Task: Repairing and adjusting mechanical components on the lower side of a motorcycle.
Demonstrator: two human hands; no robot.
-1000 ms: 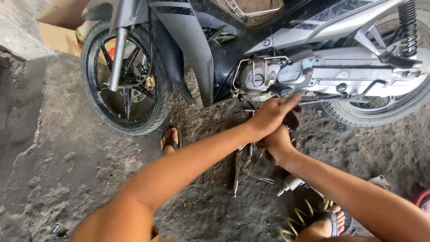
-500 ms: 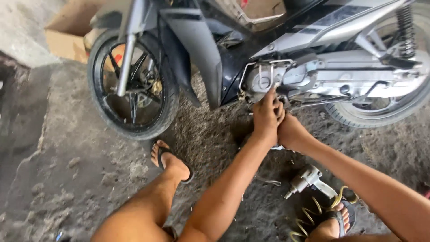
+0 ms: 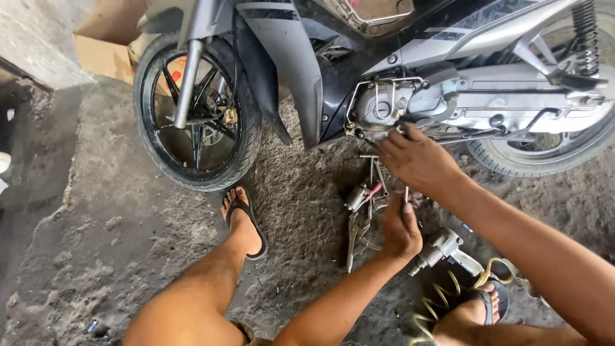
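Far left stands the motorcycle's black spoked front wheel [image 3: 195, 112], and just below it a foot in a black flip-flop [image 3: 243, 221] rests flat on the gritty grey dirt floor [image 3: 96, 256]. Next comes a heap of metal hand tools [image 3: 364, 208], pliers among them, lying on the floor under the silver engine casing [image 3: 391, 106]. The left hand [image 3: 400, 230] is down at that heap, fingers curled around a thin metal tool [image 3: 406, 195]. Above it, the right hand [image 3: 418, 157] reaches to the casing's underside, fingers bent together, fingertips touching the metal. A silver air impact wrench [image 3: 445, 248] with coiled yellow hose [image 3: 442, 298] lies just right of the left hand.
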